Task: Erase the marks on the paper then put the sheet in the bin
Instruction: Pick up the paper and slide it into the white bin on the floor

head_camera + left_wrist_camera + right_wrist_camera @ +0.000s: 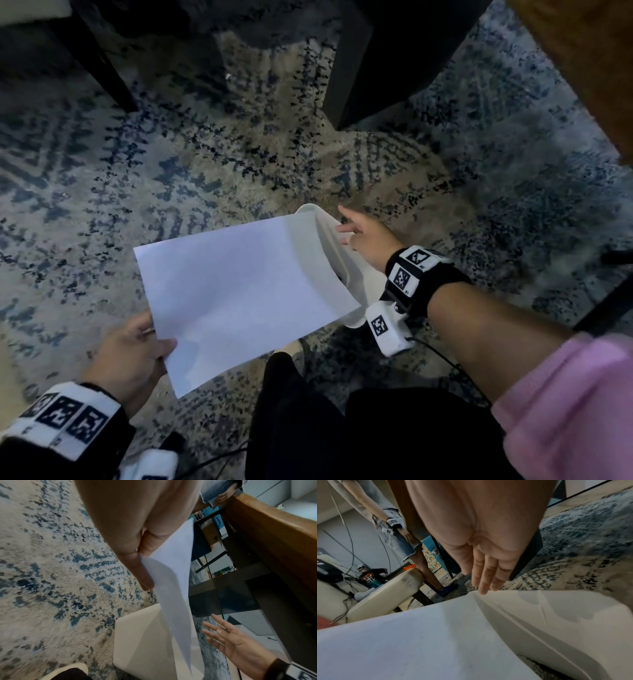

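Note:
The white sheet point(239, 298) looks blank on the side I see. My left hand point(137, 346) pinches its near left corner between thumb and fingers, as the left wrist view shows on the sheet point(173, 582) under the left hand point(137, 545). The sheet's far right edge curves down over the white bin point(310, 214), which stands on the rug. My right hand point(359, 233) is open beyond the bin, fingers straight. In the right wrist view the right hand point(488, 568) has its fingertips at the edge of the bin point(556, 615) top, beside the sheet point(419, 642).
A blue and beige patterned rug point(205, 164) covers the floor. Dark table legs point(359, 68) stand ahead, under a wooden tabletop point(582, 68) at the upper right. My legs in black trousers point(308, 428) are just behind the bin. Another person point(399, 534) stands near a cream chair point(385, 597).

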Tool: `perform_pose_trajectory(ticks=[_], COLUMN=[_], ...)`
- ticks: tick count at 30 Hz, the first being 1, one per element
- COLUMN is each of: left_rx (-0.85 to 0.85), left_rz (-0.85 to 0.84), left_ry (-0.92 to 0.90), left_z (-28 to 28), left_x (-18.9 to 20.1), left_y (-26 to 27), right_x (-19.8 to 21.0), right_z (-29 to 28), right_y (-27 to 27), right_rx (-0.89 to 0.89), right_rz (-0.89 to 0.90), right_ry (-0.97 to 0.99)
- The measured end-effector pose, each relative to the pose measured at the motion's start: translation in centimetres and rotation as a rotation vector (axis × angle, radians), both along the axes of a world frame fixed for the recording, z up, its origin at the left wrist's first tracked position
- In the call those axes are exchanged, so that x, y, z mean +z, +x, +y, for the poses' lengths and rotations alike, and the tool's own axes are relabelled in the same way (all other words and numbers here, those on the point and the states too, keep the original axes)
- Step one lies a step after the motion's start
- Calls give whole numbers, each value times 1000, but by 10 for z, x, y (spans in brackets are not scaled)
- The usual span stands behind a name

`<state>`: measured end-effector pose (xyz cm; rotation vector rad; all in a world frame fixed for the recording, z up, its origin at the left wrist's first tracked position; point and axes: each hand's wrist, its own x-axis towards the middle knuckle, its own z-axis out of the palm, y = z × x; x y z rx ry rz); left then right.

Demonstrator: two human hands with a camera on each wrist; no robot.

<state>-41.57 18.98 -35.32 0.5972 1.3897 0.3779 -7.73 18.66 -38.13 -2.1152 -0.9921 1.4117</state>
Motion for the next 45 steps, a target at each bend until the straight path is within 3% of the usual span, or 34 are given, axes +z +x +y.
perform_pose_trajectory(ticks=[3,8,12,16,20,23,27,29,32,34,36,41,43,45], left_rx=[12,28,59,61,33,19,40,44,37,36,42,71,87,100], left_rz=[7,-10,-44,-86,-98,-103,-127,-139,-139,-147,-152,-190,-197,-193], left_ry=[-30,-9,22,3,0,19,20,0,-14,-12,-10,-23,-41,-59], left_z=[0,-5,-13,-18,-22,-25,-26,-25,-23,-23,-23,-22,-22,-23], left_x=[-8,-11,-12,-2,10,16,16,17,18,19,19,22,23,25], left_y=[2,15,21,25,25,31,41,41,37,37,41,57,58,55], right_x=[-4,1,-9,-24,-36,-24,-5,-15,-39,-41,-27,10,-4,-22], right_z=[-7,-34,-50,-59,-60,-56,-63,-69,-70,-67,-64,-85,-94,-95], right_y=[-22,-110,-142,-111,-68,-75,-114,-103,-65,-52,-63,-122,-113,-89], right_rx=[174,848,1083,1010,716,643,885,863,646,548,550,926,912,740], right_rz=[-92,-150,-113,-193,-300,-262,-50,-69,-220,-304,-241,-4,-29,-82], right_ry=[69,139,207,7,-281,-170,70,-10,-295,-319,-163,216,171,-38])
